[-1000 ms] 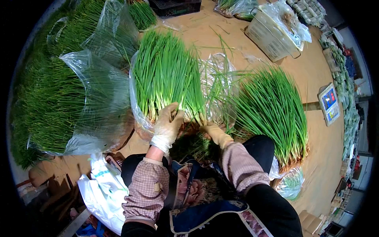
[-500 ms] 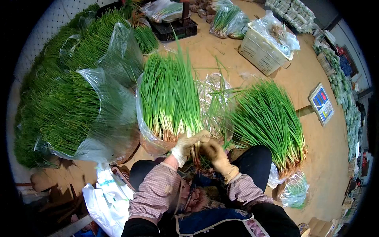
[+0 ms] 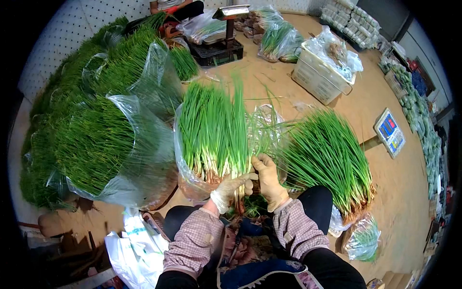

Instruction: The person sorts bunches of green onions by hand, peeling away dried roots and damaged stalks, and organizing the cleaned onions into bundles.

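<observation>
Gloved, my left hand (image 3: 231, 190) is closed around the lower stems of a small bunch of green onions (image 3: 238, 130), whose brown roots hang below the fingers. My right hand (image 3: 268, 179), also gloved, pinches at the right side of the same stems; what lies between its fingertips is too small to make out. Just behind and left, an open clear plastic bag (image 3: 192, 187) holds upright green onions (image 3: 204, 130). To the right lies a big pile of green onions (image 3: 327, 159), roots toward me.
Large bagged green onions (image 3: 96, 144) fill the left. A scale (image 3: 226, 50), a white crate (image 3: 317, 72) and a display panel (image 3: 390, 133) stand farther off. White bags (image 3: 137, 250) lie lower left. A seated person (image 3: 178, 8) shows at the top.
The view has tilted up, showing more of the far side. My left hand has come away from the bagged onions and taken hold of a small bunch. My right hand has risen beside it.
</observation>
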A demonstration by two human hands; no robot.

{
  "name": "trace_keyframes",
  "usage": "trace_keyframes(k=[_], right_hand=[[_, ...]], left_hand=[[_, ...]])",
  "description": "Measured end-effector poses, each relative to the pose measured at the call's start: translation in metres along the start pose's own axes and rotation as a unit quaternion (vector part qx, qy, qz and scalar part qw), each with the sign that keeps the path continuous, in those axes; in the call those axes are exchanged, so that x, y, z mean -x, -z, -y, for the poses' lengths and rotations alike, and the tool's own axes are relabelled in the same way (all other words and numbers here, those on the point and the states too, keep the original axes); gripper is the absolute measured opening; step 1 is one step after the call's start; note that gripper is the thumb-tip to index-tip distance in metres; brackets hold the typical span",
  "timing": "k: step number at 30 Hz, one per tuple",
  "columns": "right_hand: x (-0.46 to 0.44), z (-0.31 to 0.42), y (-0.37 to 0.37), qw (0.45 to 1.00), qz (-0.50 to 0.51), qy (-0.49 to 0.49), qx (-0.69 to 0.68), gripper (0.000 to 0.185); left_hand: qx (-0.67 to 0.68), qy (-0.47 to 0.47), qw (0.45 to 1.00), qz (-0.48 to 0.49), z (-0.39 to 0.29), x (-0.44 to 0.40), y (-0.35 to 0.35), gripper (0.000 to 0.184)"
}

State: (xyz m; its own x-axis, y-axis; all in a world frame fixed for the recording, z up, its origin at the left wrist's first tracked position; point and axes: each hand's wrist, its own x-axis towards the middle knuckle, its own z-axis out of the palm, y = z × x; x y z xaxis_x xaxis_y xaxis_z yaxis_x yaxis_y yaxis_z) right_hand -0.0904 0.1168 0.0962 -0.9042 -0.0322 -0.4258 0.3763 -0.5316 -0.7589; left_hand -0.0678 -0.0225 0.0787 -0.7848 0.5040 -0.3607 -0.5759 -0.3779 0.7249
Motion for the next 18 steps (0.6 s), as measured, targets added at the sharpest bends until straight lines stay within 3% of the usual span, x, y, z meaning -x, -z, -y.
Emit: trace_keyframes(k=[5,7,10,11,12,14,15,17,18], right_hand=[[-0.008,0.008,-0.010,0.999,0.019,-0.022,-0.031,0.020],[-0.021,0.003,-0.004,1.000,-0.003,-0.023,0.015,0.026],[-0.036,-0.004,0.002,0.994,-0.042,-0.016,0.097,0.025],[-0.044,-0.002,0.013,0.991,-0.060,0.004,0.122,0.027],[-0.060,0.006,0.032,0.988,-0.073,0.039,0.133,0.030],[-0.094,0.024,0.073,0.987,-0.061,0.093,0.112,0.035],[-0.103,0.031,0.086,0.989,-0.043,0.097,0.104,0.037],[-0.096,0.040,0.085,0.990,-0.034,0.071,0.117,0.045],[-0.087,0.044,0.072,0.982,-0.075,0.028,0.168,0.042]], left_hand=[[0.009,0.002,1.000,-0.009,-0.009,-0.008,0.003,0.029],[-0.003,-0.044,0.998,-0.037,-0.005,-0.022,0.003,0.026],[-0.002,-0.024,0.993,-0.117,-0.004,-0.029,-0.003,0.025],[-0.070,-0.082,0.991,-0.078,0.006,-0.031,0.005,0.024],[-0.067,-0.080,0.991,-0.079,0.018,-0.031,0.011,0.024],[-0.140,-0.065,0.979,-0.137,0.011,-0.024,0.005,0.023],[-0.175,-0.054,0.970,-0.159,0.002,-0.020,0.005,0.033],[-0.334,-0.194,0.893,-0.231,0.055,-0.055,0.048,0.051],[-0.417,-0.250,0.839,-0.246,0.053,-0.055,0.048,0.060]])
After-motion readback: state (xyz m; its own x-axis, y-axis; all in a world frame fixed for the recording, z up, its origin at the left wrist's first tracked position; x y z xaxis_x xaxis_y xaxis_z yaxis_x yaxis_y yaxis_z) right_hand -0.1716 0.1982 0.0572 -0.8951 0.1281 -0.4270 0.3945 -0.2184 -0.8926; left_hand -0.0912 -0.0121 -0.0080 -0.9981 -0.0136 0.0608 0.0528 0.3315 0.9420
